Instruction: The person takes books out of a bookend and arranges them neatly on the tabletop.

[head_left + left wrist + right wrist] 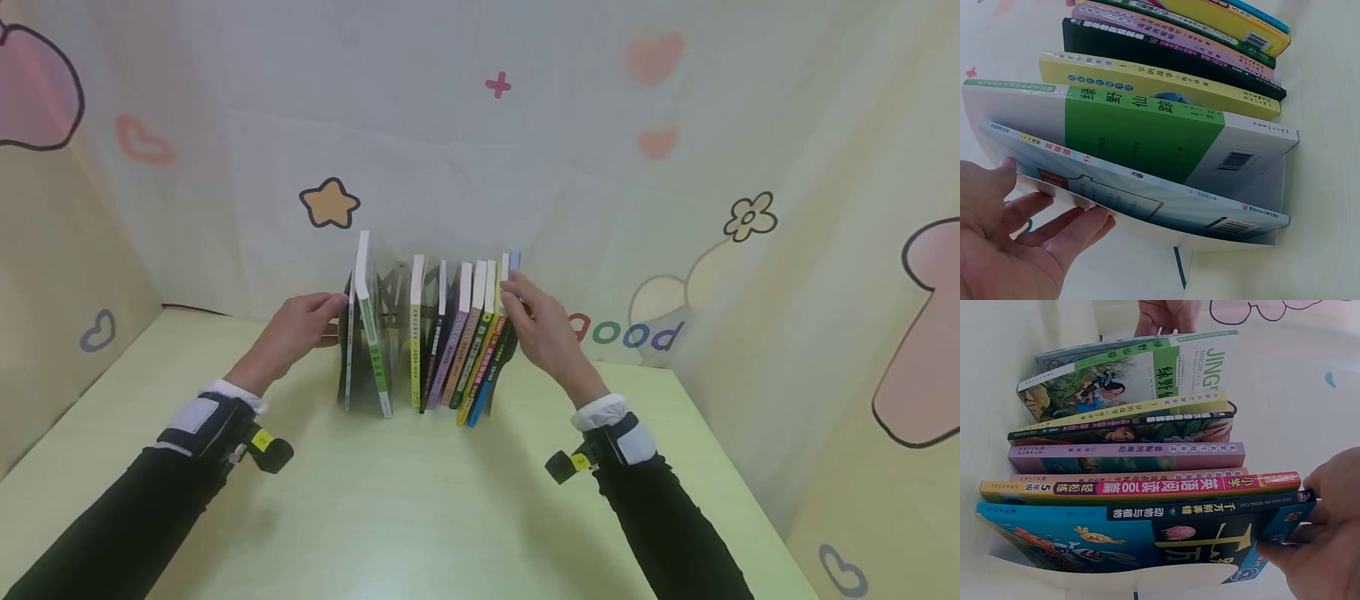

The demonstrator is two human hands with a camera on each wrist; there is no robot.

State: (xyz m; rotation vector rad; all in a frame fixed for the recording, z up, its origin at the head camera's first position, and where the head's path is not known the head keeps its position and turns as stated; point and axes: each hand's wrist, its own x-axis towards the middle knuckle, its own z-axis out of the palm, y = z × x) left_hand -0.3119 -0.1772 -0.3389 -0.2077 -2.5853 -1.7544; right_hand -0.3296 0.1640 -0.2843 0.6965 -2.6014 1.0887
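Several upright books stand in a row in a bookend rack, its dark left end plate [345, 333] at the left side. There my left hand [302, 323] grips the plate's upper edge, fingers on the outside and thumb by a thin light-blue book [1135, 178]. Beside that book leans a thick white-and-green book [372, 333]. At the row's other end, my right hand [543, 329] pinches the top corner of a blue book [1129, 534], thumb on its cover. Next to it is a yellow book with a pink spine [1141, 486]; its neighbours lean too.
A yellow-spined book [416, 333] stands past a gap from the green one. Beyond it are a purple book [447, 358] and other thin ones. The row sits on a pale table [390, 517] near a printed cloth backdrop [420, 108].
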